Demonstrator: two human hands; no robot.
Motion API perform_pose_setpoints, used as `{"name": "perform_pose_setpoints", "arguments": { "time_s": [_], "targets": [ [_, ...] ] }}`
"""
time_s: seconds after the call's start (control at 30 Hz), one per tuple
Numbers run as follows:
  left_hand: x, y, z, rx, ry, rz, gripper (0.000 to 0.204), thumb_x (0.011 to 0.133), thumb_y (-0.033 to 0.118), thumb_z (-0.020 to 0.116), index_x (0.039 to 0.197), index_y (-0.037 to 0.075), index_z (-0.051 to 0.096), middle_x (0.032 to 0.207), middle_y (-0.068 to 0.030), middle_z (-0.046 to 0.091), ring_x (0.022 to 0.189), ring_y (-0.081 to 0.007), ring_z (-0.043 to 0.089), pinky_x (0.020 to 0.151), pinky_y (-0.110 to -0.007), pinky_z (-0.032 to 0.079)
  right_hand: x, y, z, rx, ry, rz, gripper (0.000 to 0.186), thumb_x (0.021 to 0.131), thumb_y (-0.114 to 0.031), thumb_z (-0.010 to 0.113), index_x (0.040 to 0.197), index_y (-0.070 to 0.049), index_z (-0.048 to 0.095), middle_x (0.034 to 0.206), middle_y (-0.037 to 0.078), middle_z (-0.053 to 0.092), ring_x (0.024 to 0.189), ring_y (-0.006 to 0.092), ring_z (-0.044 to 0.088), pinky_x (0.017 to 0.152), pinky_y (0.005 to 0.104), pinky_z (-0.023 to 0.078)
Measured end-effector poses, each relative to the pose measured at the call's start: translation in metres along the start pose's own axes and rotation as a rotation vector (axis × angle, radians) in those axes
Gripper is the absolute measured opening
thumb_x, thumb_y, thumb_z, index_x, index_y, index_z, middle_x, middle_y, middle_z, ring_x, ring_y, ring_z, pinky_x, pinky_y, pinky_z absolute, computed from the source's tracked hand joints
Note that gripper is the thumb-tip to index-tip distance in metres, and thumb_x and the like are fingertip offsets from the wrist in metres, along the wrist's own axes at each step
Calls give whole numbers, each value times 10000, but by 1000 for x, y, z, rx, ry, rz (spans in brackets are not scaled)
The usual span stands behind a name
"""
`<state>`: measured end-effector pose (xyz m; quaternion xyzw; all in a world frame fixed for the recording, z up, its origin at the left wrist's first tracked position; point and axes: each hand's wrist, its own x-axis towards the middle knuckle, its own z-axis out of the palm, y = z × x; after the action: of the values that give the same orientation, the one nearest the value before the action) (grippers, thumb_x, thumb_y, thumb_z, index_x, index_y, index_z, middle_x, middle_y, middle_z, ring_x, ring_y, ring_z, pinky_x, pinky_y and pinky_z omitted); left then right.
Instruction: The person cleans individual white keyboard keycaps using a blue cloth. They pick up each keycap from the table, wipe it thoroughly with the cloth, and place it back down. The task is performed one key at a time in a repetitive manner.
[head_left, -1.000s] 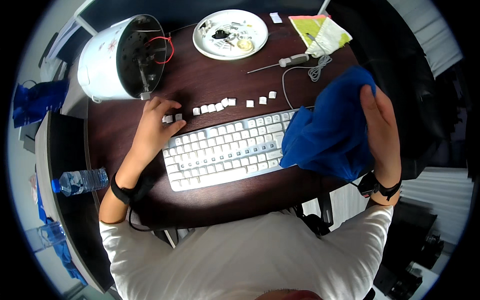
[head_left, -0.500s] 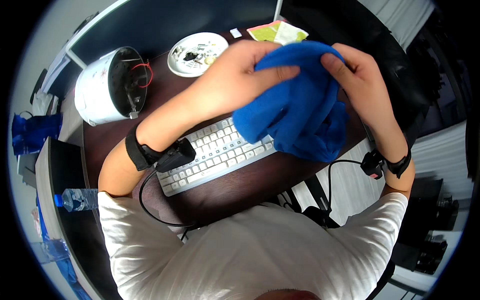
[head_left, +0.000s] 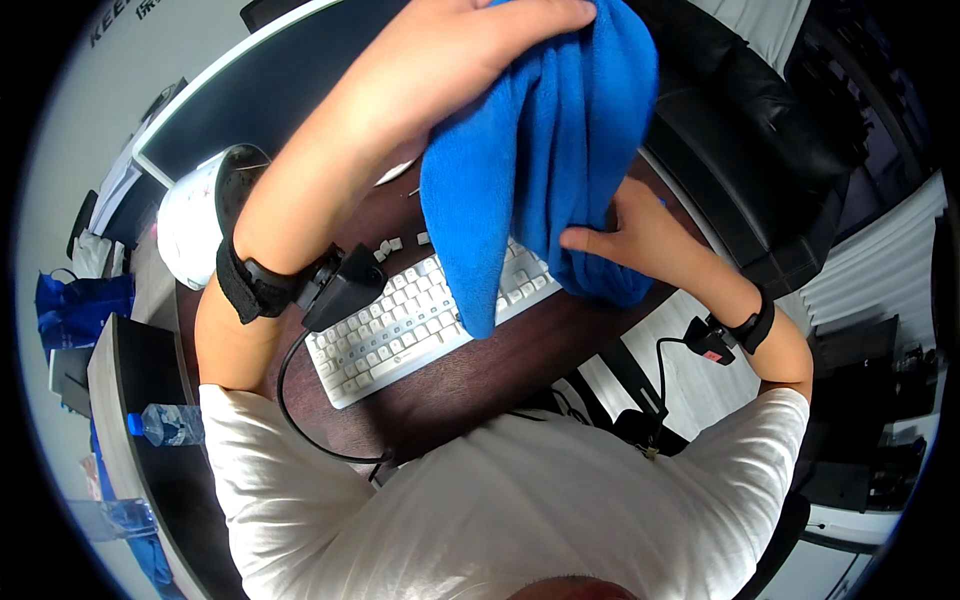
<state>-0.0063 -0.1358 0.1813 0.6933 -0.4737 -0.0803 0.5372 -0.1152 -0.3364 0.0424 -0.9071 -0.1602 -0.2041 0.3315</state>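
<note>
Blue cloth (head_left: 540,150), white keyboard (head_left: 410,325), dark brown desk (head_left: 500,370), white shirt (head_left: 500,510)

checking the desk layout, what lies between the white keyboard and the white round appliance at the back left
In the head view, a few loose white keycaps lie on the dark desk between the keyboard and the appliance; the left forearm crosses above them.

Cloth (head_left: 540,170): blue, soft, nubby pile, matt. Keyboard (head_left: 400,325): white plastic, smooth keys w/ slight sheen. Desk (head_left: 500,375): dark wood look, smooth, semi-gloss. Far-left pot (head_left: 195,215): white, glossy (metal or plastic, can't tell). Near-left bottle (head_left: 165,425): clear plastic. Shirt (head_left: 500,510): white matt fabric.
</note>
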Motion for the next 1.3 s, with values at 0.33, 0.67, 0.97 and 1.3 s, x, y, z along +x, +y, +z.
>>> {"name": "perform_pose_setpoints", "arguments": {
  "time_s": [0.33, 0.67, 0.97, 1.3],
  "targets": [
    [0, -9, -20, 161, -175, -41, 698, 650, 435, 777, 1131, -21, 559, 987, -176, 623, 895, -281, 619, 852, -384, 481, -19, 20, -107, 611, 18, 388, 349, 884, -295, 576, 1130, -48, 571, 1073, 73, 601, 987, 154, 559, 883, 306, 452],
    [-10, -93, 45, -547, -326, -551, 513, 832, 309, 645, 1161, -63, 513, 1012, -139, 628, 908, -167, 615, 839, -297, 491, 1, 3, -141, 836, 276, 409, 480, 837, -498, 566, 1026, -60, 620, 967, 90, 629, 934, 216, 588, 864, 393, 463],
    [-11, -102, 140, -481, -554, -234, 783, 812, 262, 671, 1389, 4, 209, 1314, -164, 411, 1233, -244, 386, 1037, -352, 304, 12, 8, -150, 983, 169, 253, 327, 887, -326, 576, 1060, -49, 572, 882, 31, 609, 801, 115, 600, 770, 292, 518],
    [12, -82, 95, -1028, 3, -523, 304, 916, 201, 479, 1107, -28, 537, 964, -119, 636, 799, -174, 636, 731, -284, 538, -13, 42, -173, 446, 229, 646, 687, 810, -542, 584, 1164, 43, 513, 1108, 184, 578, 985, 260, 588, 861, 392, 481]
  ]
}}
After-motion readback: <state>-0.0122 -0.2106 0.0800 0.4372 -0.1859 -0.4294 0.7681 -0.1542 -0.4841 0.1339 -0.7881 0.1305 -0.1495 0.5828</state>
